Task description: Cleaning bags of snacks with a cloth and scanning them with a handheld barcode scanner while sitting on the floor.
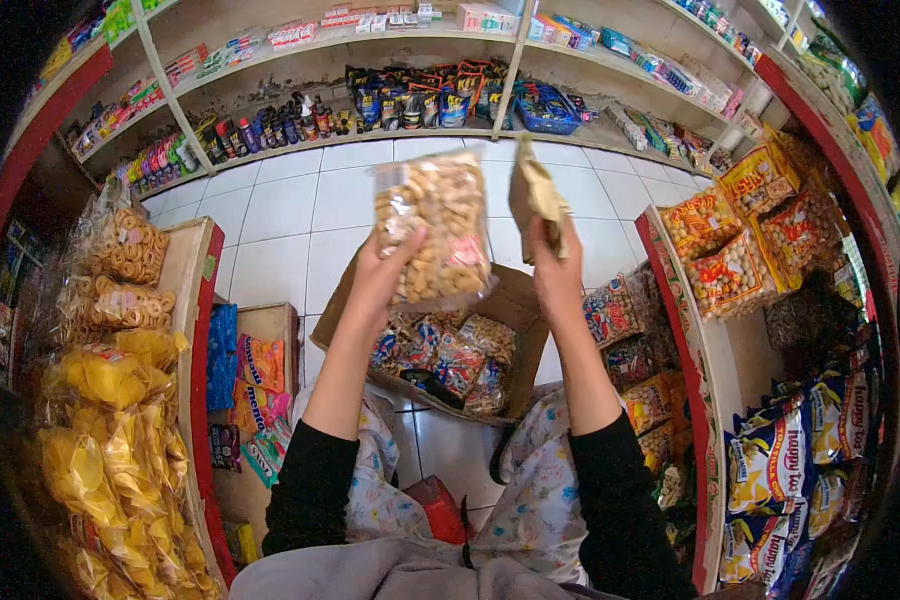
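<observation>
My left hand (381, 274) grips a clear plastic bag of peanut-like snacks (439, 225) by its lower left side, holding it upright above the box. My right hand (553, 262) pinches a crumpled tan cloth or paper item (534, 199), seen nearly edge-on; its exact kind is unclear. Between my knees and beneath both hands stands an open cardboard box (521, 307) on the tiled floor. Inside it lie several snack packets (457, 360) with blue and red print, and a dark object (431, 386) rests near its front edge.
Shelf units with red edges flank me: yellow snack bags (112, 420) and ring-shaped snacks (131, 255) at left, peanut bags (727, 270) and tortilla chip bags (769, 465) at right. Ahead, a long shelf (285, 146) holds bottles, pouches and a blue basket (546, 109). Something red (439, 510) lies below me.
</observation>
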Demonstrator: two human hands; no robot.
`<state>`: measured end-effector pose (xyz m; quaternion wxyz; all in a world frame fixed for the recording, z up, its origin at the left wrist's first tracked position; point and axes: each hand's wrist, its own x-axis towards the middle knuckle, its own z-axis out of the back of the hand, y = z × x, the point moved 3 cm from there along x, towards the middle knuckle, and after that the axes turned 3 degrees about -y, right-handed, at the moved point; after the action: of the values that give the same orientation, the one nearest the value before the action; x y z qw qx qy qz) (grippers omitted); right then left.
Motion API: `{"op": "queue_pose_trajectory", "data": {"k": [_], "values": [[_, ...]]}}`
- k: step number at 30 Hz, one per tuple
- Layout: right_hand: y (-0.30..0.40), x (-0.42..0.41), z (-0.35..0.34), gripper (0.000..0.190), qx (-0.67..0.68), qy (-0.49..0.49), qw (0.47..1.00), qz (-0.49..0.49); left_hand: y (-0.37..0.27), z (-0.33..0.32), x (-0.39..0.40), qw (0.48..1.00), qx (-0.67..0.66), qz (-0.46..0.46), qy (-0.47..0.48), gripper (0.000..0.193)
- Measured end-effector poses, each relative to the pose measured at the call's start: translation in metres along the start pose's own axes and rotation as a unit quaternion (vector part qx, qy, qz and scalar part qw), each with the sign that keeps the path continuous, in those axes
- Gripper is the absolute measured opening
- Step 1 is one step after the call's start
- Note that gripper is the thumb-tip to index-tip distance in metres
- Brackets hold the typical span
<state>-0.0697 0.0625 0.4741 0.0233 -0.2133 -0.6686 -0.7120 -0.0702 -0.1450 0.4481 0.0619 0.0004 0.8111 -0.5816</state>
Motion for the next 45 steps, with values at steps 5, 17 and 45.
{"op": "queue_pose_trajectory", "data": {"k": [5, 17, 45], "values": [[0.008, -0.018, -0.032, 0.049, -0.086, 0.188, 0.977, 0.058, 0.011, -0.006, -0.003, 0.999, -0.020, -0.034, -0.031, 0.057], [0.013, -0.031, -0.034, 0.042, -0.112, 0.244, 0.963, 0.012, 0.002, 0.013, 0.005, 0.992, -0.033, -0.077, -0.089, 0.055], [0.025, -0.038, -0.056, 0.069, -0.368, 0.306, 0.815, 0.326, 0.023, 0.013, 0.019, 0.965, -0.251, -0.049, -0.049, 0.057]]}}
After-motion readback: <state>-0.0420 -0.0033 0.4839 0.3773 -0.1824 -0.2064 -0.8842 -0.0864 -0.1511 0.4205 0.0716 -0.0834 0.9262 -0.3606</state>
